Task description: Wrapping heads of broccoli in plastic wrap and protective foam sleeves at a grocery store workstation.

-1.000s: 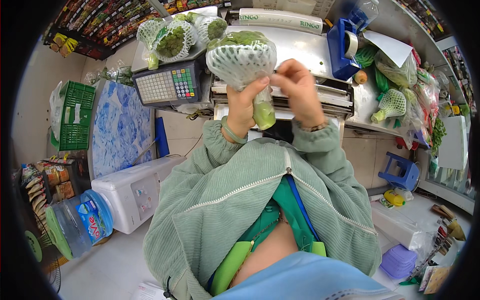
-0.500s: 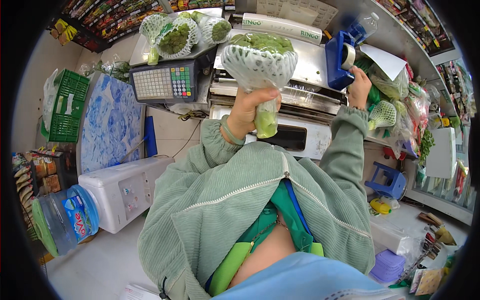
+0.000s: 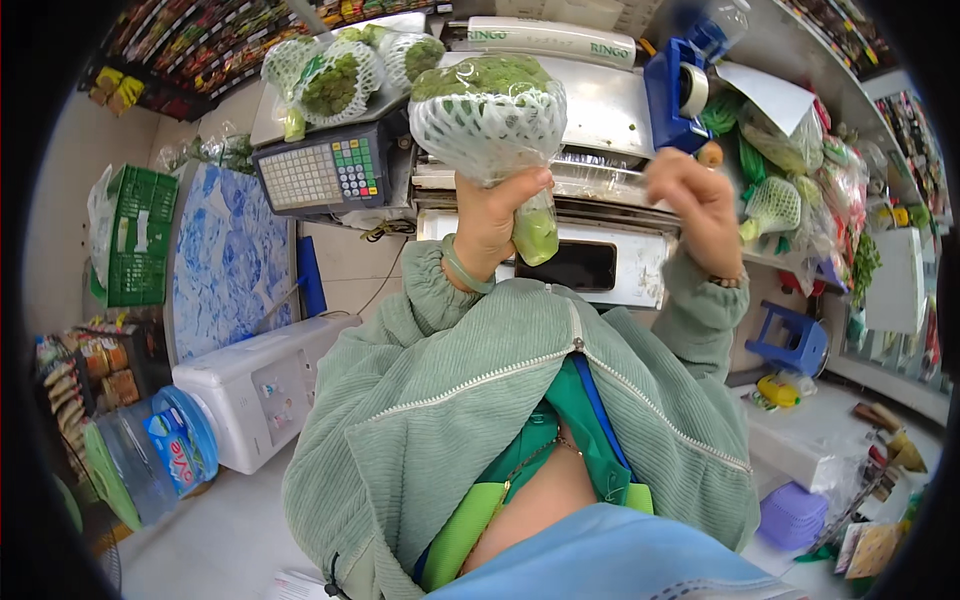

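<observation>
My left hand (image 3: pixel 490 215) is raised and shut around the pale green stem of a head of broccoli (image 3: pixel 487 110) that sits in a white foam net under clear film. My right hand (image 3: pixel 690 200) is up to the right of it, a short way apart, fingers curled and blurred; whether it pinches anything I cannot tell. It hovers just below a blue tape dispenser (image 3: pixel 678 85) on the steel wrapping counter (image 3: pixel 600 100).
A weighing scale with a keypad (image 3: pixel 320 172) stands at the left, with more netted broccoli (image 3: pixel 335 75) on its pan. Bagged vegetables (image 3: pixel 790 170) pile up at the right. Lower down are a white water dispenser (image 3: pixel 255 385), a blue water bottle (image 3: pixel 160 450), a green crate (image 3: pixel 135 235) and a blue stool (image 3: pixel 785 340).
My right hand left the broccoli, reached right to the tape dispenser, and has now drawn back down and left toward the broccoli. My left hand keeps the broccoli raised.
</observation>
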`<action>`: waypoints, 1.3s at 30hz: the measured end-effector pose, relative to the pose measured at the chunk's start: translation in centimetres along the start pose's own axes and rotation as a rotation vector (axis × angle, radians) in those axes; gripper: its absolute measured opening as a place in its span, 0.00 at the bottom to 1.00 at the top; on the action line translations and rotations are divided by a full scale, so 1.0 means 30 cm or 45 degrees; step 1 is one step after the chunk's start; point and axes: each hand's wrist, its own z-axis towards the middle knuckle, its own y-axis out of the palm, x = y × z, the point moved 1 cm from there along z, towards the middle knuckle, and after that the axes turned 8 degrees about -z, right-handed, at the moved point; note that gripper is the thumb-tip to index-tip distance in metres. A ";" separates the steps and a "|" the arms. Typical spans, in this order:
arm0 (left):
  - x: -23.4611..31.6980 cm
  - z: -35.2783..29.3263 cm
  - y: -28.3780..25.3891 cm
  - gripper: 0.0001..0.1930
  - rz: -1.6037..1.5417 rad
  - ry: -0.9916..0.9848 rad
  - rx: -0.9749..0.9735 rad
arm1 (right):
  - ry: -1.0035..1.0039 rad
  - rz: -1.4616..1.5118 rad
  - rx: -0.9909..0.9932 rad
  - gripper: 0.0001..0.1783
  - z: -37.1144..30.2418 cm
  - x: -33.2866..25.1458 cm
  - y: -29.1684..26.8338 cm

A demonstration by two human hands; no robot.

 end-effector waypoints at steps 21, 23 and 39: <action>0.026 -0.046 -0.005 0.33 -0.649 -0.462 -0.990 | -0.086 0.234 0.163 0.13 0.101 0.084 0.308; 0.003 -0.036 0.013 0.39 -1.047 -0.546 -0.988 | 0.147 0.577 0.132 0.21 0.108 0.091 0.293; -0.043 -0.027 -0.025 0.40 -0.847 -0.707 -0.730 | 0.288 0.640 0.219 0.30 0.098 0.047 0.302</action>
